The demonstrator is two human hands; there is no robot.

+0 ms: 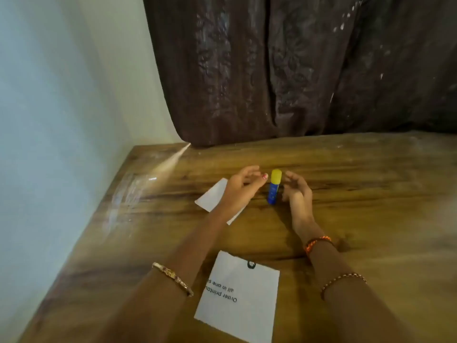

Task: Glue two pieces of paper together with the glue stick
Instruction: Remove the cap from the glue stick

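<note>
A blue glue stick [274, 188] with a yellow cap stands upright on the wooden table [358, 194], between my two hands. My left hand [243, 188] hovers just left of it with fingers apart, holding nothing, and partly covers a blank white piece of paper [212, 196]. To the right of the stick my right hand [295, 191] is open too, its fingers curled toward the stick without gripping it. A second white piece of paper [241, 298] with printed text lies near the front edge, between my forearms.
A dark brown curtain [296, 70] hangs behind the table's far edge. A pale wall [61, 95] runs along the table's left side. Bare wood extends to the right of my hands.
</note>
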